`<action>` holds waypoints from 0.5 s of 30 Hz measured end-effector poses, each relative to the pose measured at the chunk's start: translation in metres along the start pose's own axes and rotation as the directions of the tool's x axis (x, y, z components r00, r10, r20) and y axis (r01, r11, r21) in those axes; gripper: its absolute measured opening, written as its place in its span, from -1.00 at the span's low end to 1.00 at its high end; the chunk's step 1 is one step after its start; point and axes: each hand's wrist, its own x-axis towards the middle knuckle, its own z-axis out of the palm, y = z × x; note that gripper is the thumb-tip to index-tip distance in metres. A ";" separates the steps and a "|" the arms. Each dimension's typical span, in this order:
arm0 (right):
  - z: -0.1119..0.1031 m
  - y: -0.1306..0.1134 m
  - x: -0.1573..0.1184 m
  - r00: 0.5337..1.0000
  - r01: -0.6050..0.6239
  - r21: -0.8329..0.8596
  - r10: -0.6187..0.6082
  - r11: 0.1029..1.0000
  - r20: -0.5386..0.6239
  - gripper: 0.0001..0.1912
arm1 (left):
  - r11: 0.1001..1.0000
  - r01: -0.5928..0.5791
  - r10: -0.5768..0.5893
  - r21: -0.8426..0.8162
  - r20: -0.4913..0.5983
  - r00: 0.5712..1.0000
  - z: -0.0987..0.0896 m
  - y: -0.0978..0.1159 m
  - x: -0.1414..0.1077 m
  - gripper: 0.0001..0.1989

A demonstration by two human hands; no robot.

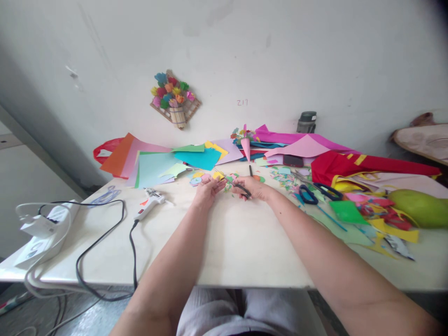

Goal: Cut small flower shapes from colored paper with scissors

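Note:
My left hand (210,190) is closed on a small piece of yellow paper (219,175), pinched near its fingertips. My right hand (250,186) grips a pair of scissors (241,189) with dark handles, whose blades point left toward the yellow paper. Whether the blades touch the paper is too small to tell. Small coloured paper pieces (198,179) lie just beyond my left hand, and more bits lie under and between both hands. Behind my right hand a pink paper cone (246,148) stands among small coloured paper cuttings.
At left are a glue gun (150,205) with a black cord and a power strip (52,233). Coloured paper sheets (154,165) line the back. To the right lie blue-handled scissors (320,191), paper scraps, red cloth (350,168) and a green fruit-like object (416,207).

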 end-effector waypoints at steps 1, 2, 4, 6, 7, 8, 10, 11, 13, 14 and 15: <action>0.000 0.000 0.000 1.000 -0.003 0.001 0.003 1.000 0.000 -0.74 | 1.000 0.000 0.000 -0.003 0.003 1.000 0.000 0.000 0.000 -0.83; 0.000 0.000 0.000 1.000 -0.005 -0.001 0.005 1.000 0.001 -0.74 | 1.000 0.001 -0.001 -0.007 0.006 1.000 0.000 0.000 0.000 -0.83; 0.000 0.001 0.001 1.000 -0.007 -0.009 0.007 1.000 0.001 -0.74 | 1.000 0.000 0.000 -0.012 0.009 1.000 0.000 0.000 0.000 -0.82; 0.000 0.002 0.001 1.000 -0.001 -0.022 0.001 1.000 0.002 -0.74 | 1.000 0.001 -0.001 -0.011 0.010 1.000 -0.001 0.000 0.000 -0.82; -0.001 0.002 0.001 1.000 0.006 -0.028 -0.006 1.000 0.004 -0.73 | 1.000 0.001 -0.001 -0.011 0.009 1.000 -0.001 0.000 0.000 -0.82; -0.001 0.003 0.002 1.000 0.013 -0.033 -0.013 0.999 0.005 -0.73 | 1.000 0.001 -0.001 -0.013 0.009 1.000 -0.001 -0.001 0.001 -0.82; -0.001 0.003 0.002 1.000 0.028 -0.040 -0.028 0.999 0.009 -0.72 | 1.000 -0.001 0.002 -0.020 0.011 1.000 -0.002 -0.001 0.001 -0.81; 0.000 0.003 0.001 0.999 0.033 -0.039 -0.032 0.999 0.012 -0.71 | 1.000 -0.002 0.002 -0.023 0.014 1.000 -0.003 -0.002 0.002 -0.81; 0.000 0.003 0.001 0.999 0.035 -0.037 -0.034 0.999 0.016 -0.71 | 1.000 -0.001 0.001 -0.023 0.020 1.000 -0.003 -0.002 0.002 -0.80; 0.000 0.002 0.001 0.999 0.034 -0.038 -0.033 0.999 0.018 -0.71 | 1.000 0.001 0.000 -0.021 0.021 1.000 -0.004 -0.002 0.002 -0.80; 0.000 0.002 0.000 0.999 0.033 -0.039 -0.033 0.999 0.020 -0.71 | 1.000 0.001 -0.001 -0.020 0.022 1.000 -0.004 -0.002 0.002 -0.80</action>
